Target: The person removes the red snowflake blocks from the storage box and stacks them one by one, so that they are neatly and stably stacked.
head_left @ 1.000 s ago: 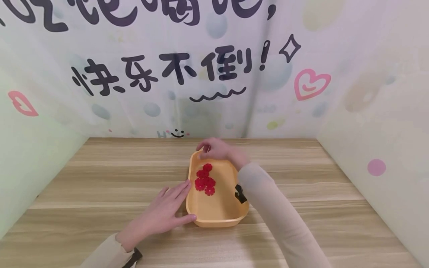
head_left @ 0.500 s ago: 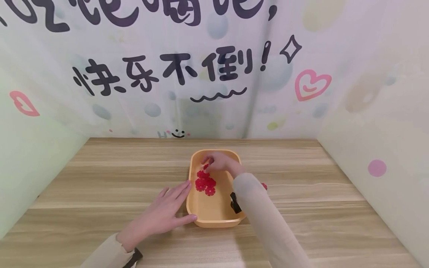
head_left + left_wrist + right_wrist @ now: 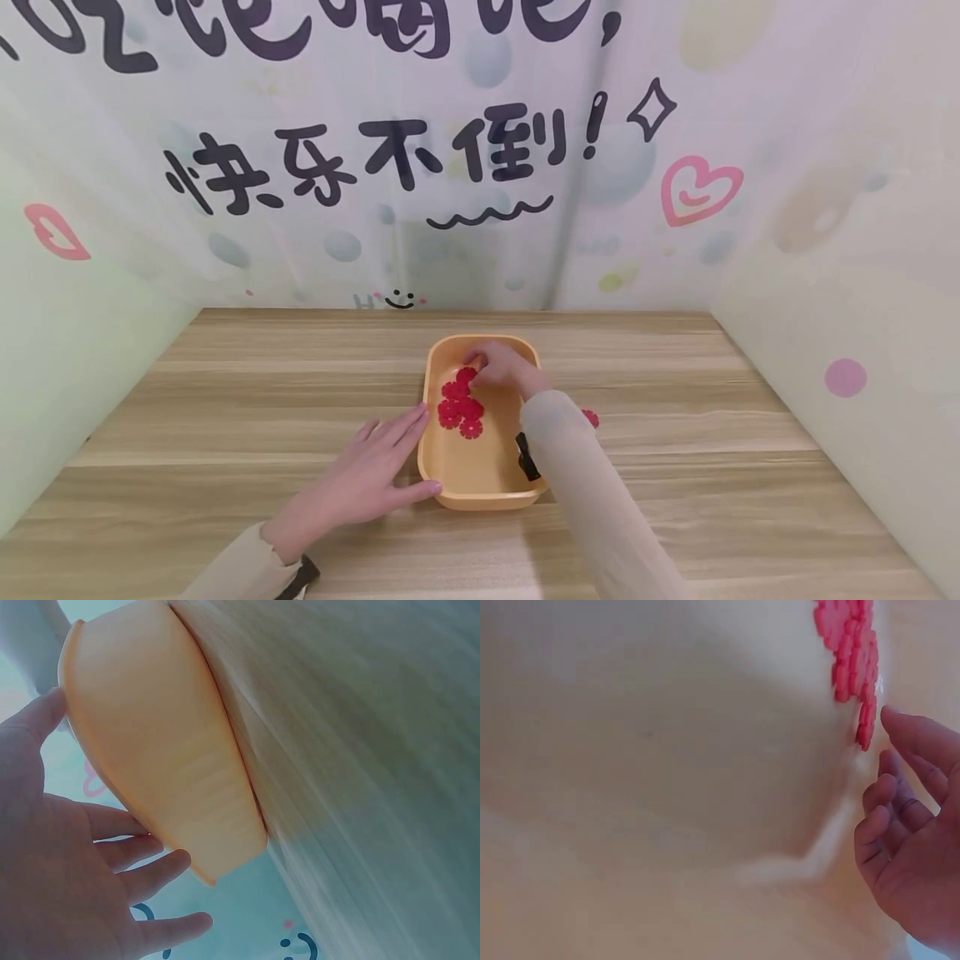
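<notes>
Right hand [image 3: 502,367] now down inside tray [image 3: 487,462], lower centre, loosely curled, empty, work seemingly centring on red pieces [image 3: 450,412]; left hand [image 3: 363,475], splayed, only touches tray

back wall [image 3: 480,262]: black lettering [image 3: 406,162], pink heart [image 3: 693,202] | table [image 3: 262,400]: pale wood-grain

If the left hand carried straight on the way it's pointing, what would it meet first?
The orange tray, almost at once: the left hand reaches right to its left side. Whether it would push the wall or ride over it is hard to judge.
</notes>
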Demonstrator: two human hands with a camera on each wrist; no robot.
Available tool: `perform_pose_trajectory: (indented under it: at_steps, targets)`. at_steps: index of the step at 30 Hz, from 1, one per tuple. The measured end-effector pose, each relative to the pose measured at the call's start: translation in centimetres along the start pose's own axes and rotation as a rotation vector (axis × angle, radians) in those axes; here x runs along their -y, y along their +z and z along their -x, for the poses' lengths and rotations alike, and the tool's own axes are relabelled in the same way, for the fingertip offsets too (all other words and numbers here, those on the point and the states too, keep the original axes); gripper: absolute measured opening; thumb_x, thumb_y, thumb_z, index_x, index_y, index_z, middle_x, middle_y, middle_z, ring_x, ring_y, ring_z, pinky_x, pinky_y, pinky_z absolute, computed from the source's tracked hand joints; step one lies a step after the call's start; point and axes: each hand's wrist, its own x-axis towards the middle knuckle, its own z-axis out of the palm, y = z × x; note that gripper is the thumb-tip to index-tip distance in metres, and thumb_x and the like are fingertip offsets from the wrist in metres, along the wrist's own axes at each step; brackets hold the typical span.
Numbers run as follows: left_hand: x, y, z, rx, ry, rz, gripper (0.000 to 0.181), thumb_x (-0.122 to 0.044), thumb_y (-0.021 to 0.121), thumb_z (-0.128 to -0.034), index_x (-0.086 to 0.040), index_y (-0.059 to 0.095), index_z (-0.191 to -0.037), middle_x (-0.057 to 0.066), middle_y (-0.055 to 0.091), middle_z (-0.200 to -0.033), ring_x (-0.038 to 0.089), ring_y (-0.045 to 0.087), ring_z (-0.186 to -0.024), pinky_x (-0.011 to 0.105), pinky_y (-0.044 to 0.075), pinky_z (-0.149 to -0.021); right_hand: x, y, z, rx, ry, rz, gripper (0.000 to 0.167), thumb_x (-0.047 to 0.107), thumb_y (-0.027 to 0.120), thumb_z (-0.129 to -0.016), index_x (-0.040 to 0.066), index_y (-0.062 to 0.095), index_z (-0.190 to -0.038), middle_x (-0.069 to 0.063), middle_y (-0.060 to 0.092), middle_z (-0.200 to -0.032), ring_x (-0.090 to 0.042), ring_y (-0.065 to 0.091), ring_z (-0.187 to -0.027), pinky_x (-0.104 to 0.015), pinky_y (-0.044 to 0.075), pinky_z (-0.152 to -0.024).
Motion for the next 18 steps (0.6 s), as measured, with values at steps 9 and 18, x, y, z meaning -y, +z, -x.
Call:
perform_pose_trajectory:
  at_steps: [9,18]
  targets:
    - [-0.01,-0.03,0.00,0.002,-0.001,0.005,0.085,-0.063,0.044,-0.0795,-0.003,0.028,-0.137,0.009,0.025,-0.142,0.022,0.028,-0.125,0.054,0.022,-0.095,-0.41,0.17,0.04,0.046,0.151,-0.063,0.045,0.015,0.069,-0.075,0.016,0.055,-0.117,-0.002,0.054,-0.103,-0.021,0.049,-0.091,-0.037,0.042,-0.082]
    - [0.02,-0.04,0.03,-0.001,0.003,0.008,0.084,-0.061,0.046,-0.0796,-0.002,0.029,-0.137,0.009,0.025,-0.142,0.023,0.028,-0.125,0.054,0.021,-0.095,-0.49,0.49,-0.60,0.042,0.066,0.052,0.033,0.013,0.068,-0.077,0.011,0.059,-0.109,-0.005,0.055,-0.097,-0.020,0.050,-0.087,-0.032,0.043,-0.080]
